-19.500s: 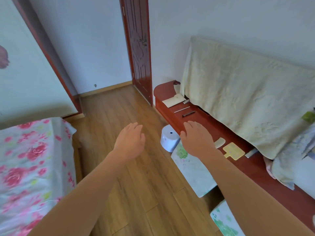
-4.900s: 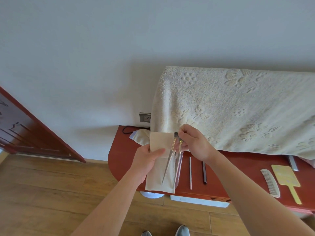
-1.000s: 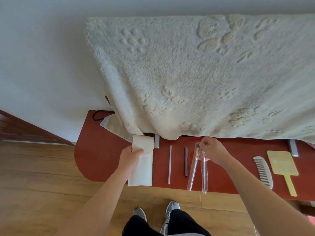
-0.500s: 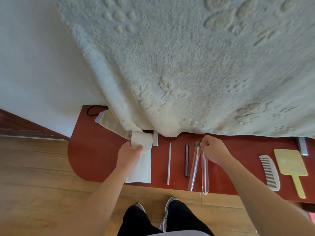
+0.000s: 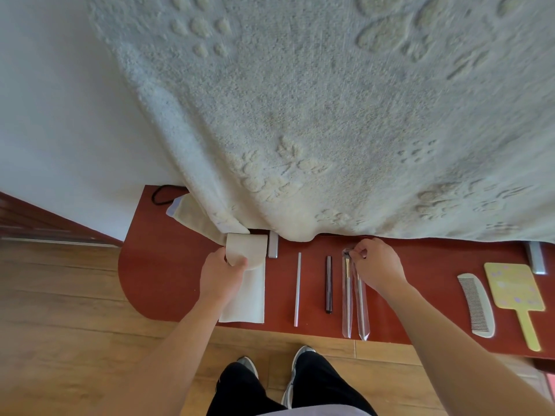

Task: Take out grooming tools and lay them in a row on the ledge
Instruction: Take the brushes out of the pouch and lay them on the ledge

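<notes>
Right hand atop sleeved tools

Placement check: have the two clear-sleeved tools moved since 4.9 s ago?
Yes: the sleeved tools moved rightward, from left of the silver rod to lying right of the dark stick.

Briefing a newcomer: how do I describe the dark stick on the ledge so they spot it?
On the red ledge below the draped towel lies a row of slim tools. The dark stick sits between the silver rod and two clear sleeves, the only dark one.
</notes>
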Demonstrator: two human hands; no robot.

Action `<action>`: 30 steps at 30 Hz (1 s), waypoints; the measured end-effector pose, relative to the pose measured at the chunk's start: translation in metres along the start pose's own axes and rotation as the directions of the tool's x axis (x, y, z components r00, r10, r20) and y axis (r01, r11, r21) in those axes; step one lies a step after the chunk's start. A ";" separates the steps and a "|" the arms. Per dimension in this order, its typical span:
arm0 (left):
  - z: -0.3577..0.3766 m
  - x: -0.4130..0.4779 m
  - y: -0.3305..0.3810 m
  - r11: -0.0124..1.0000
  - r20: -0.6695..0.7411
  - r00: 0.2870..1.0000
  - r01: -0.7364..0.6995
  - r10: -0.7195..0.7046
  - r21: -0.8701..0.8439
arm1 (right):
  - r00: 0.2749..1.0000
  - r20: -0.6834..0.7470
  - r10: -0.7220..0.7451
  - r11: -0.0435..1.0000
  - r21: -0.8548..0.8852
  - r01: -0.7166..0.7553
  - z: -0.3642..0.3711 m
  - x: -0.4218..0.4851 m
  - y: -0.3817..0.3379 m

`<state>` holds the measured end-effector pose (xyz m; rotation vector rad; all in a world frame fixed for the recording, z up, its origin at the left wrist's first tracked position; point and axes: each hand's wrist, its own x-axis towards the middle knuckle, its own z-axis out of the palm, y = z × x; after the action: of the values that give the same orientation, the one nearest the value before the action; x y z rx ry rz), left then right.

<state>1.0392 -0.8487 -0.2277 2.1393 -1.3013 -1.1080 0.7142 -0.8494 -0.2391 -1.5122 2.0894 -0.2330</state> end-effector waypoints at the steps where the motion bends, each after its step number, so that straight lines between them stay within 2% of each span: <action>1: 0.001 0.001 -0.001 1.000 -0.004 1.000 0.002 -0.002 0.000 | 1.000 -0.007 0.005 1.000 0.002 -0.005 0.000 0.000 0.001; 13: 0.002 0.000 0.001 1.000 -0.052 0.998 0.021 -0.020 0.018 | 0.998 -0.055 0.030 0.999 0.045 -0.028 0.000 -0.002 0.005; 20: -0.006 -0.005 0.007 0.996 -0.092 0.996 0.001 0.008 0.091 | 0.997 -0.070 0.026 0.997 0.079 -0.021 -0.007 -0.009 0.001; 30: -0.015 -0.027 0.024 0.991 -0.096 0.995 -0.028 0.040 0.128 | 1.000 -0.012 -0.010 0.996 0.086 0.011 -0.029 -0.031 -0.021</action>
<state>1.0307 -0.8381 -0.1908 2.2231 -1.3905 -0.9160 0.7235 -0.8329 -0.1957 -1.4747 2.0539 -0.3314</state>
